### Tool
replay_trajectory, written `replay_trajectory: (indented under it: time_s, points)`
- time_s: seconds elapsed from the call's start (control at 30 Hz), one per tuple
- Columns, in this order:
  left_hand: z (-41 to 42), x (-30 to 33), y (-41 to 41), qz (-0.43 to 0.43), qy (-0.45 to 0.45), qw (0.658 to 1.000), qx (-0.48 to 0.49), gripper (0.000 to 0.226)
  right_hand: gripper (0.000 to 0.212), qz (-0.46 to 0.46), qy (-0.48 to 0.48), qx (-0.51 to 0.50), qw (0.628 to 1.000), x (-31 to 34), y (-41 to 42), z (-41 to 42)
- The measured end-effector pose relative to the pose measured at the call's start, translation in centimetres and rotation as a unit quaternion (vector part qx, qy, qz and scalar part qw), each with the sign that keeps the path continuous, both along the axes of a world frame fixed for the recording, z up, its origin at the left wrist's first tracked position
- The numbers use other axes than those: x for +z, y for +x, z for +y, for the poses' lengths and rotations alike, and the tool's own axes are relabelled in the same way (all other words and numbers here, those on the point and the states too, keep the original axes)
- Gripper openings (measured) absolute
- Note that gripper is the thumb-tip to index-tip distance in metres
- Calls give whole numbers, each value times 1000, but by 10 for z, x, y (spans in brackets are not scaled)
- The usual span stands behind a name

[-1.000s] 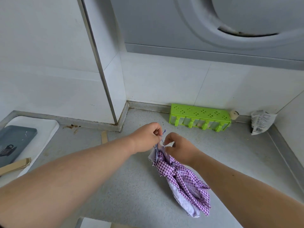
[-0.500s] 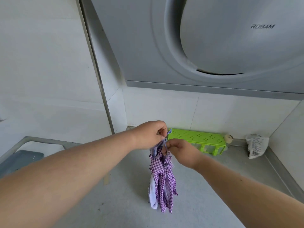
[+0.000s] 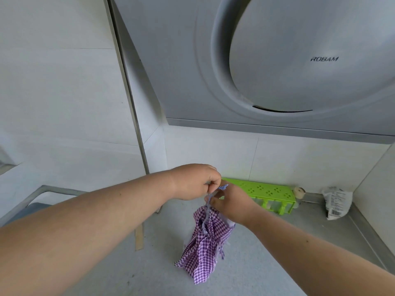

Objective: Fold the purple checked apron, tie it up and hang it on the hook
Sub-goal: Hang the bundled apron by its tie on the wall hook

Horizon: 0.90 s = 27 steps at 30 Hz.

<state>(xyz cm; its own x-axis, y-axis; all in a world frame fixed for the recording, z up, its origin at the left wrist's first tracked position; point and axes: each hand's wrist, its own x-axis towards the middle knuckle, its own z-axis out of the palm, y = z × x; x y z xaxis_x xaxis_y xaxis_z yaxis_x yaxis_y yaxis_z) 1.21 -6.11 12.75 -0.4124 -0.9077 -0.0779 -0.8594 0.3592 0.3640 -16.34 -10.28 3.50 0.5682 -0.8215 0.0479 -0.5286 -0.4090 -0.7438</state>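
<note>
Above the grey desk [image 3: 267, 253], centre of view: two bare forearms reach in from the lower corners and meet, hands close together and touching.

Left hand [image 3: 194, 181]: back of hand up, fingers curled under, thumb and forefinger pinching the thin blue-and-white cord [image 3: 208, 201] at its upper end. Forearm runs level from the lower left.

Right hand [image 3: 232, 202]: just below and to the right of the left, fingers curled, pinching the same cord where it leaves the bundle; a small knotted end of cord shows above its knuckles. Forearm rises from the lower right.

Purple checked apron [image 3: 205, 242]: bunched into a narrow bundle, hanging from the cord beneath both hands, clear of the wall; whether its lowest folds touch the desk cannot be told. White lining shows along the right edge.

Surroundings: green perforated rack [image 3: 269, 194] on the desk against the back wall, behind the hands; a small cream-coloured object [image 3: 299, 192] at its right end; a crumpled printed packet [image 3: 337, 202] in the far right corner; a thin wooden strip [image 3: 139, 236] lying on the desk to the left; a grey range hood [image 3: 277, 60] marked ROBAM overhead.
</note>
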Motion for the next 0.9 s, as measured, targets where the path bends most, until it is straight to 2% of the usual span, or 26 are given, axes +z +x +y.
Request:
replay_trajectory:
  time_s: [0.17,0.33,0.5,0.67,0.77,0.9]
  points:
    - [4,-5,5,44,28,998,32,37,23,-15,50,10,999,-3,-1,0]
    - [8,-17,9,115,57,986,110,37,15,-76,42,8,996,1,-5,2]
    - [9,-34,11,216,84,955,185,30,21,-66,16,12,998,3,-4,0]
    - [11,-54,11,329,108,906,244,14,19,-62,24,-7,998,3,-3,1]
    - [10,-60,14,320,170,898,249,13,14,-88,59,-23,994,4,0,0]
    - [12,-57,18,292,222,896,252,39,8,-106,77,-33,991,12,4,1]
